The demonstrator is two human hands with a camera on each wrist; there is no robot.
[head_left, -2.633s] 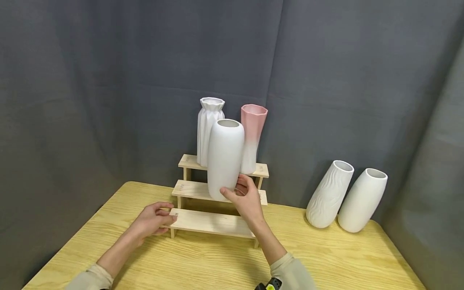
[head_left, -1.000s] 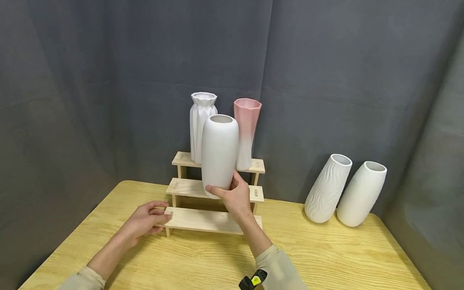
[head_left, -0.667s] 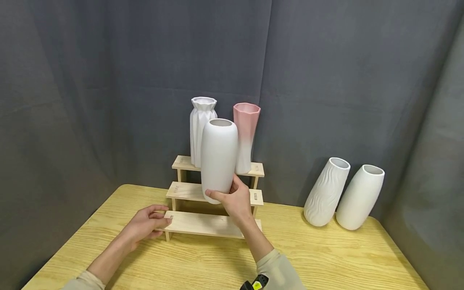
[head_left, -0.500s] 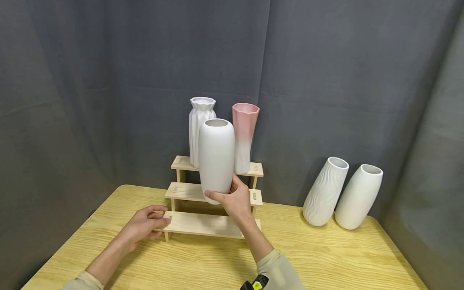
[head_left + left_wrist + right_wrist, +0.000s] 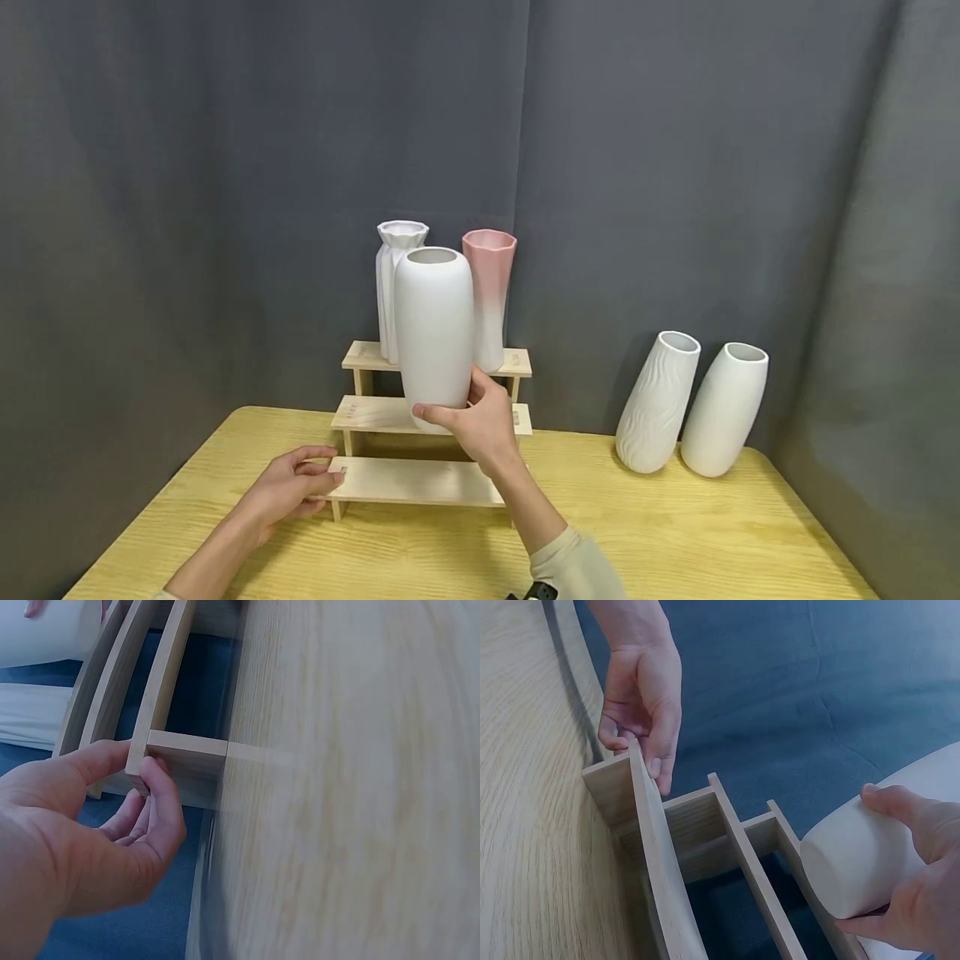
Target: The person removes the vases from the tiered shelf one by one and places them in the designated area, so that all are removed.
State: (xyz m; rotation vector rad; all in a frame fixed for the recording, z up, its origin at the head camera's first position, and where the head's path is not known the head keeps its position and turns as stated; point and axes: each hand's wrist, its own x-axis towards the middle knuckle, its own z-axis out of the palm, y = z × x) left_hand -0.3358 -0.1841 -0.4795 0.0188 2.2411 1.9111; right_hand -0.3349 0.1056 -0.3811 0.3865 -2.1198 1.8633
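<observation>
My right hand [image 5: 483, 421] grips the vase [image 5: 435, 333] near its base, thumb on the near side, other fingers mostly hidden behind, spread about as wide as the body; a low hold, probably so the upper part stays free. Vase is upright, mouth up, in front of the pleated vase [image 5: 387, 308] and pink vase [image 5: 491, 300], partly hiding the pleated one. Right wrist view puts its base above the middle step [image 5: 372, 414], seemingly apart from it; exact gap unclear. My left hand [image 5: 288, 483] pinches the left end of the bottom step [image 5: 416, 482], narrow, board between thumb and fingers, likely to steady the stand [image 5: 363, 382], which looks light. Pleated and pink stand side by side on the top step [image 5: 366, 357], apart, presumably so the highest board sets them behind whatever is lower. Wavy vase [image 5: 656, 408] and smooth vase [image 5: 723, 412] stand close together on the table [image 5: 637, 533], well right of the stand, perhaps to leave working room; their lean may be lens distortion.
</observation>
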